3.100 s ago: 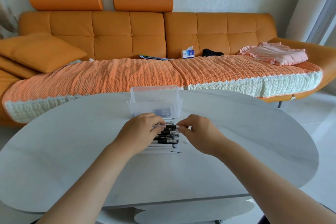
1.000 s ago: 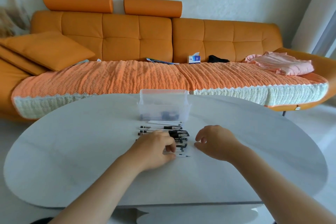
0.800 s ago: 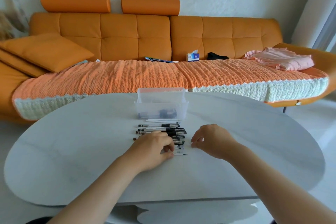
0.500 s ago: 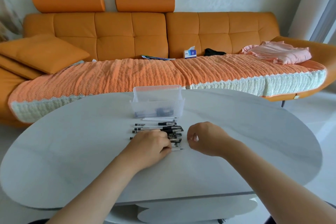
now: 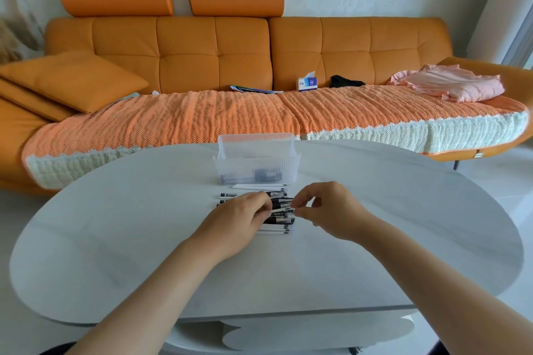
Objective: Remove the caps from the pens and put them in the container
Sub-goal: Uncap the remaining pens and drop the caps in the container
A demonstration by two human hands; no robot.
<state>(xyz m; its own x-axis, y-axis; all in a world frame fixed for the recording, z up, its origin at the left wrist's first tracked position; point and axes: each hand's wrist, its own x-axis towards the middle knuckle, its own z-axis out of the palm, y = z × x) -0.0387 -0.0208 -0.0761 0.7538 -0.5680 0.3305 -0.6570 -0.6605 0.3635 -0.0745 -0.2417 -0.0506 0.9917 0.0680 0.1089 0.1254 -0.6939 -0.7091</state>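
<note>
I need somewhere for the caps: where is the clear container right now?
In the head view, the clear container stands on the white table toward its far edge, just beyond the row of pens.

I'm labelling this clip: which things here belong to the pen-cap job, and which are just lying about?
In the job: pile of pens, held pen between left hand and right hand, clear container.
Lying about: tissue box, pink clothes, orange cushion, on the sofa.

orange sofa (image 5: 245, 49), white table (image 5: 144, 239), clear container (image 5: 255, 166)
</note>
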